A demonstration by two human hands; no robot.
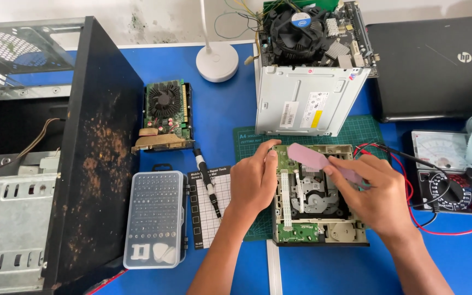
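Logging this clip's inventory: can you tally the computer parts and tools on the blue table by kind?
Optical drives: 2, opened one, closed metal one
Circuit boards with fans: 2, graphics card, motherboard
Computer case: 1
Laptop: 1
Multimeter: 1
Screwdriver: 1
Bit set box: 1
Pink pry tool: 1
Total: 10

Single head view, steeply downward, close over blue table (219,114), facing far wall.

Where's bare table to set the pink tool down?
Blue table in front of the opened drive is bare, as is the strip between graphics card and metal cover. It is crowded right, by the multimeter leads.
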